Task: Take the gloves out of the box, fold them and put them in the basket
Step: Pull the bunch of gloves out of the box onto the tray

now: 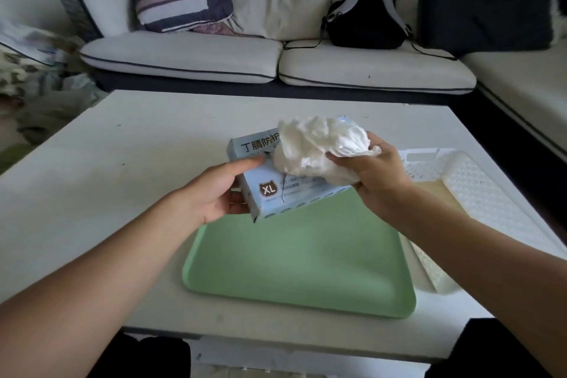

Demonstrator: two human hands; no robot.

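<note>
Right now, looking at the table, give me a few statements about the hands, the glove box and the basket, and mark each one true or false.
1. The left hand holds the blue glove box. True.
2. The right hand is empty. False: it grips a crumpled bunch of white gloves at the top of the box.
3. The box lies flat on the green tray. False: it is held tilted above the tray's far edge.
4. The white basket stands to the right of the tray. True.
5. Folded gloves already lie in the basket. False: none show in the part of the basket that is in view.
</note>
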